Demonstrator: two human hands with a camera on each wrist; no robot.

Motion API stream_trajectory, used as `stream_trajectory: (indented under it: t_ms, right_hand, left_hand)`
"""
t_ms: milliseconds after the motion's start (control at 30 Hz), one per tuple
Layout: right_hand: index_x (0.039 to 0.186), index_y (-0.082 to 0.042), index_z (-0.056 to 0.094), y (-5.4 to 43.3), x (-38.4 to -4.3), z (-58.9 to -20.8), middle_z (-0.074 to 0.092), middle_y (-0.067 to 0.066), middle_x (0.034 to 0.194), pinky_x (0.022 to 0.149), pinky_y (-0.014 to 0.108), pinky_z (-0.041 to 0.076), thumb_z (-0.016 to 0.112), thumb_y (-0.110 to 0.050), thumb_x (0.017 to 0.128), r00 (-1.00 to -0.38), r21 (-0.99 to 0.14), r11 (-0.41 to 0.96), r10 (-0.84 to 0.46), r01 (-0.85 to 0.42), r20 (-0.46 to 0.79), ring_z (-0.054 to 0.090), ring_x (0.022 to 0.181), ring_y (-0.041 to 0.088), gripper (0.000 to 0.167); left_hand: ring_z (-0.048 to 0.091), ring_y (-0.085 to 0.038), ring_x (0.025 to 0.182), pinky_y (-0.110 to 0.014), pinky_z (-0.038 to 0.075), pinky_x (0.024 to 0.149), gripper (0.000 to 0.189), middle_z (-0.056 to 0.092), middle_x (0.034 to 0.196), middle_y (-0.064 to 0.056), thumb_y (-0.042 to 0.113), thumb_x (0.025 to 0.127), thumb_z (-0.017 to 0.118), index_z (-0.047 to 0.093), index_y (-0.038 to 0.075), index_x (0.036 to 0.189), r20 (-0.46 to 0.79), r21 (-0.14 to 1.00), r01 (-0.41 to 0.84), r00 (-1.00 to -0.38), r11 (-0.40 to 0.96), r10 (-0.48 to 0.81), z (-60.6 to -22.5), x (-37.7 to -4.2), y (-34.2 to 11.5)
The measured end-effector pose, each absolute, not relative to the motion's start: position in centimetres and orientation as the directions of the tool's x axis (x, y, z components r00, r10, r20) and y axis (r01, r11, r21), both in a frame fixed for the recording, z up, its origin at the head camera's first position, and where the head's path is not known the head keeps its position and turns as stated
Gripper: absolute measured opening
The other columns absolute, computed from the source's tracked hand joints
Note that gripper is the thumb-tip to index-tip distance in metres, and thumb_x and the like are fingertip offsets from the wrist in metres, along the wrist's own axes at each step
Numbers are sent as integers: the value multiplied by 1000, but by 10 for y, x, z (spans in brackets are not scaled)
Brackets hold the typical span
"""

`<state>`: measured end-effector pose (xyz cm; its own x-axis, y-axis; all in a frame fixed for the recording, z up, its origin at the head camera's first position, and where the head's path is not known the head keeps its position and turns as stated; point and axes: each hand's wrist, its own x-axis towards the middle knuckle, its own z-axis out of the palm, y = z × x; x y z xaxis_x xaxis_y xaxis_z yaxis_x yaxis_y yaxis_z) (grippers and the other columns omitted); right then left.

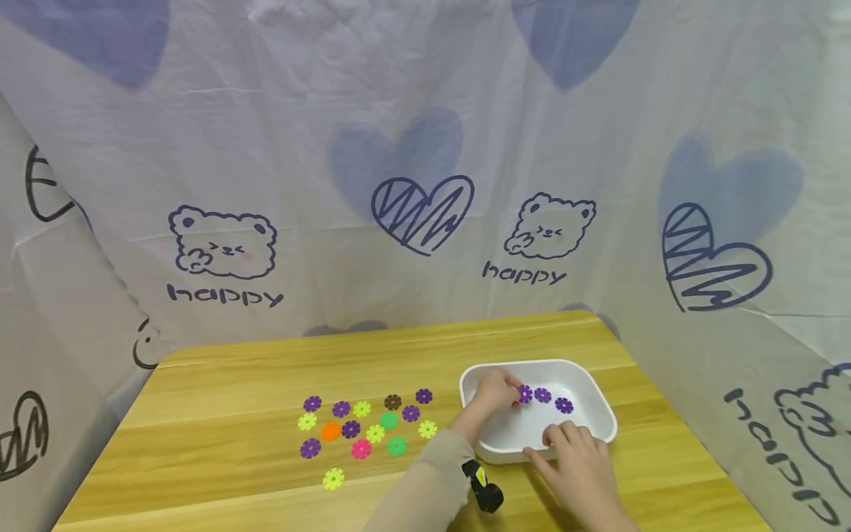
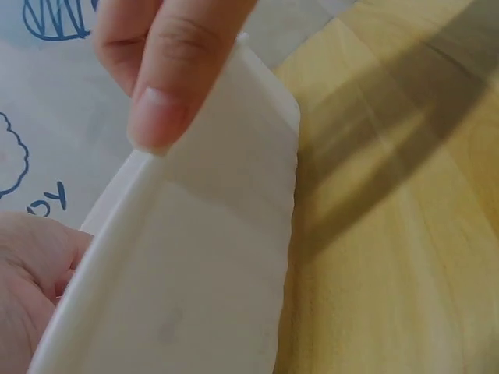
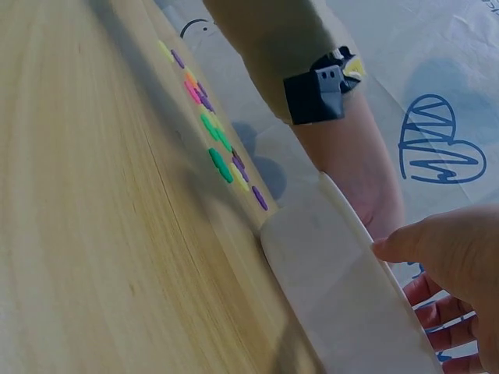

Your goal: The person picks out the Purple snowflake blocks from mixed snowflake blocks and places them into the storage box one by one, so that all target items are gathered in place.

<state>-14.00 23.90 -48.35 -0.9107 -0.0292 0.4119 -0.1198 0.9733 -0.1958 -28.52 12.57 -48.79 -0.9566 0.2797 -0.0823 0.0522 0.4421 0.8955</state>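
Note:
My left hand (image 1: 493, 391) reaches inside the white tray (image 1: 601, 403), its thumb and fingertips at the edge of a purple slotted plastic disc (image 1: 525, 394) that they pinch. To the right of it, a purple disc (image 1: 542, 395) and another purple disc (image 1: 564, 406) lie on the tray floor. My right hand (image 1: 580, 462) holds the tray's near wall, thumb on the rim and the other fingers over the inner side, as the right wrist view shows. In the left wrist view, a thumb (image 2: 160, 117) touches the rim, and part of my left palm (image 2: 31, 288) shows behind the wall.
Left of the tray, several slotted discs lie scattered on the wooden table (image 1: 219, 443), among them a pink disc (image 1: 361, 448), an orange disc (image 1: 330, 431) and a green disc (image 1: 396, 446). A printed curtain (image 1: 299, 222) hangs behind and beside the table.

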Motion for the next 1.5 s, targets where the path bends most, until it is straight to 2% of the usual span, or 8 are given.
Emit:
stream_trajectory:
  t_ms: [233, 367, 600, 800, 1100, 1300, 1500]
  right_hand:
    - [85, -18, 58, 238, -140, -484, 56, -2, 88, 82, 48, 44, 74, -44, 82, -918, -199, 973, -29, -117, 396, 54, 90, 22, 31]
    - [84, -17, 58, 238, -141, -485, 55, -2, 87, 82, 48, 43, 75, -43, 81, -915, -194, 974, -29, -116, 402, 53, 88, 22, 31]
    - [83, -17, 57, 240, -140, -486, 54, -1, 87, 80, 46, 42, 75, -42, 81, -914, -189, 976, -26, -111, 405, 53, 88, 23, 32]
    - [83, -17, 57, 241, -141, -486, 54, -1, 86, 79, 46, 42, 74, -42, 82, -916, -188, 976, -25, -109, 400, 53, 87, 23, 31]
    - [83, -17, 57, 238, -141, -483, 56, 0, 88, 81, 50, 43, 74, -43, 83, -925, -204, 973, -18, -103, 378, 54, 89, 24, 31]
    - [82, -18, 56, 237, -141, -486, 55, -2, 87, 82, 48, 40, 73, -43, 83, -930, -221, 971, -7, -94, 368, 53, 89, 23, 31]
    - [83, -18, 55, 238, -142, -487, 55, -1, 89, 83, 49, 38, 72, -43, 84, -935, -232, 969, 0, -88, 355, 52, 92, 24, 30]
  left_hand:
    - [63, -17, 73, -24, 54, 66, 31, 70, 88, -16, -7, 74, 66, 69, -6, 105, -21, 865, 119, -962, 487, 272, -490, -287, 123]
    - [65, -21, 82, -28, 56, 73, 29, 70, 98, -18, -3, 78, 66, 70, -3, 107, -6, 876, 141, -953, 462, 302, -487, -283, 116]
    - [66, -21, 97, -29, 55, 82, 24, 70, 109, -12, 8, 87, 67, 69, 4, 111, 26, 911, 161, -941, 379, 336, -469, -274, 97]
    - [65, -16, 97, -30, 55, 84, 24, 70, 110, -6, 12, 89, 67, 69, 11, 112, 38, 957, 118, -956, 265, 290, -453, -264, 74]
    - [63, -16, 99, -31, 53, 86, 30, 68, 117, -11, 16, 91, 66, 66, 9, 120, 55, 987, 87, -972, 132, 230, -440, -244, 32]
    - [63, -20, 101, -33, 54, 88, 30, 67, 117, -14, 15, 91, 66, 65, 7, 120, 80, 991, 92, -989, 98, 121, -451, -236, 3]
    - [63, -25, 106, -37, 55, 85, 29, 65, 119, -16, 13, 91, 65, 64, 7, 120, 96, 990, 96, -995, 103, 10, -462, -239, -19]
